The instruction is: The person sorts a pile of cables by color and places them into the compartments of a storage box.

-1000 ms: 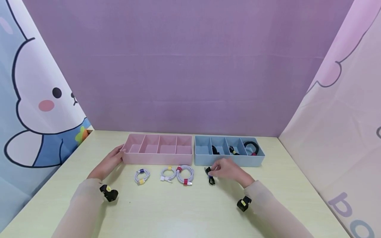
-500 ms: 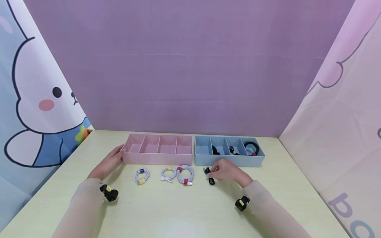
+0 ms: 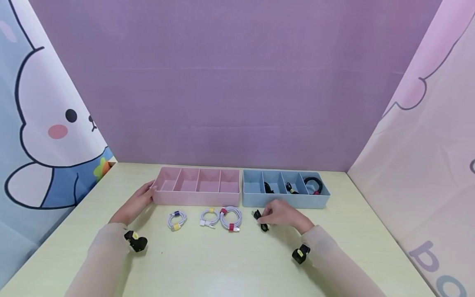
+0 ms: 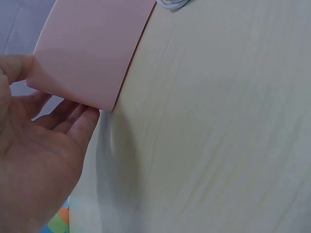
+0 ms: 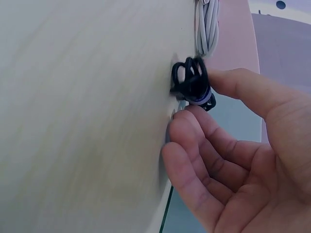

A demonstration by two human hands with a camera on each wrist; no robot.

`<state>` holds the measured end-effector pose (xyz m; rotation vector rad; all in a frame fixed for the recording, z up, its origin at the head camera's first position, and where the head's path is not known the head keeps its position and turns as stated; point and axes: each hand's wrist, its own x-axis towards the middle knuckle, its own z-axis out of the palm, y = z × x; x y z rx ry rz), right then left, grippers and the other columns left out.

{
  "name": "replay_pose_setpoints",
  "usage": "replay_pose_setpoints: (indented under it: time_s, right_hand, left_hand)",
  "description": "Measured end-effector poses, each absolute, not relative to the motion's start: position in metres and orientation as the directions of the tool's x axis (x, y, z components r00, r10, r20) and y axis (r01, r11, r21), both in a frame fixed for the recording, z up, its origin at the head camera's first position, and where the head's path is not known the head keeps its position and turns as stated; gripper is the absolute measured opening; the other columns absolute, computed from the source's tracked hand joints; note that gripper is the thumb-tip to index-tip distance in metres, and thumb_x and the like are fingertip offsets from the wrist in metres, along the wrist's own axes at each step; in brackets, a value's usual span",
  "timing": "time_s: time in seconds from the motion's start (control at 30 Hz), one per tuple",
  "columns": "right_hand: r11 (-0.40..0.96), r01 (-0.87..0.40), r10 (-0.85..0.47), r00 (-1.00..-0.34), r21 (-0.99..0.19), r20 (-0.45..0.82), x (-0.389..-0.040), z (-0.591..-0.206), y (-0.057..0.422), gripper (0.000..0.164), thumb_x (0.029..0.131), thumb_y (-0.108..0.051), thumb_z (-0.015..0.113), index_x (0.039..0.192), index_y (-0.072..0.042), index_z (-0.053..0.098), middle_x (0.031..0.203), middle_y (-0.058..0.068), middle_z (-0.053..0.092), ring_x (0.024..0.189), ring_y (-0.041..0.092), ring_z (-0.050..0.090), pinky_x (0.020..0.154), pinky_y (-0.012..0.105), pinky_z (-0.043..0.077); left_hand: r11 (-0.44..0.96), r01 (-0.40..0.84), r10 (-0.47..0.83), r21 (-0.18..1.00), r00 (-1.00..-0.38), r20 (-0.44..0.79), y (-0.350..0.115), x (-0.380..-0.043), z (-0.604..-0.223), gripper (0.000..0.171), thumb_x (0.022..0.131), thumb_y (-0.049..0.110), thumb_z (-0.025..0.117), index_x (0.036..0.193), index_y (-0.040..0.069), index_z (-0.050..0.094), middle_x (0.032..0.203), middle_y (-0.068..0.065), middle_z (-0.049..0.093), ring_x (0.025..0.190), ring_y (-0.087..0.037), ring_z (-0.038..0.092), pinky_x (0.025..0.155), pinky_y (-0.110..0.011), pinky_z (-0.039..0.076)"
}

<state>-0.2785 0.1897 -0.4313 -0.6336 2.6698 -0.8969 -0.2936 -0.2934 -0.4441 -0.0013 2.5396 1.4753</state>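
My left hand point(image 3: 138, 202) holds the left end of a pink divided box point(image 3: 196, 198), thumb at its rim corner and fingers against the end wall point(image 4: 73, 97). My right hand point(image 3: 283, 213) pinches a small bundled black cable point(image 5: 192, 82) with a dark blue tie between thumb and forefinger, close over the table in front of a blue divided box point(image 3: 297, 201). The other right fingers are bent beside it. Three coiled white cables lie before the pink box: one with blue and yellow ties point(image 3: 177, 220), one with a yellow tie point(image 3: 209, 217), one with red ties point(image 3: 231, 218).
The blue box holds black cables in three compartments, including a coil with a red tie point(image 3: 313, 185) at the right. Both boxes stand side by side near the back of the pale table point(image 3: 208, 264). A purple backdrop point(image 3: 237, 82) rises behind.
My right hand has shifted slightly to the left, and the black cable has turned a little in its fingers. My left hand and the boxes stay put.
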Motion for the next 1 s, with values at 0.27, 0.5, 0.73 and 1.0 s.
replay_pose_setpoints:
  time_s: [0.27, 0.5, 0.73, 1.0]
  right_hand:
    - [0.711, -0.324, -0.482, -0.871, -0.624, -0.096, -0.2778, -0.4311, 0.1903, 0.014, 0.087, -0.023, 0.078, 0.080, -0.011, 0.075, 0.067, -0.002, 0.065, 0.057, 0.009, 0.053, 0.053, 0.023, 0.042]
    - [0.687, -0.325, -0.490, -0.867, -0.650, -0.084, -0.2755, -0.4306, 0.1902, 0.012, 0.087, -0.019, 0.077, 0.085, -0.007, 0.075, 0.069, -0.001, 0.067, 0.059, 0.012, 0.057, 0.056, 0.027, 0.046]
    - [0.683, -0.354, -0.496, -0.867, -0.639, -0.050, -0.2779, -0.4324, 0.1921, 0.011, 0.088, -0.019, 0.075, 0.088, -0.008, 0.074, 0.068, -0.003, 0.066, 0.058, 0.009, 0.056, 0.054, 0.024, 0.046]
    - [0.669, -0.386, -0.492, -0.870, -0.635, 0.011, -0.2805, -0.4281, 0.1921, 0.009, 0.088, -0.018, 0.076, 0.089, -0.009, 0.075, 0.077, -0.006, 0.067, 0.064, 0.010, 0.057, 0.060, 0.027, 0.051]
  left_hand:
    - [0.503, -0.102, 0.104, 0.858, -0.979, -0.177, -0.2928, -0.2926, -0.4432, 0.083, 0.103, 0.063, 0.029, 0.162, 0.012, 0.000, 0.166, -0.022, 0.003, 0.149, -0.047, 0.008, 0.116, -0.064, 0.016]
    - [0.511, -0.102, 0.101, 0.854, -0.979, -0.177, -0.2931, -0.2930, -0.4442, 0.085, 0.103, 0.064, 0.030, 0.162, 0.012, -0.001, 0.165, -0.022, 0.003, 0.149, -0.047, 0.008, 0.116, -0.066, 0.015]
    - [0.509, -0.099, 0.102, 0.855, -0.979, -0.175, -0.2936, -0.2923, -0.4446, 0.085, 0.102, 0.065, 0.030, 0.162, 0.013, -0.001, 0.165, -0.023, 0.003, 0.149, -0.047, 0.008, 0.115, -0.067, 0.015]
    - [0.511, -0.113, 0.095, 0.852, -0.978, -0.186, -0.2931, -0.2919, -0.4441, 0.086, 0.101, 0.066, 0.030, 0.162, 0.014, -0.001, 0.166, -0.022, 0.003, 0.149, -0.048, 0.007, 0.115, -0.068, 0.014]
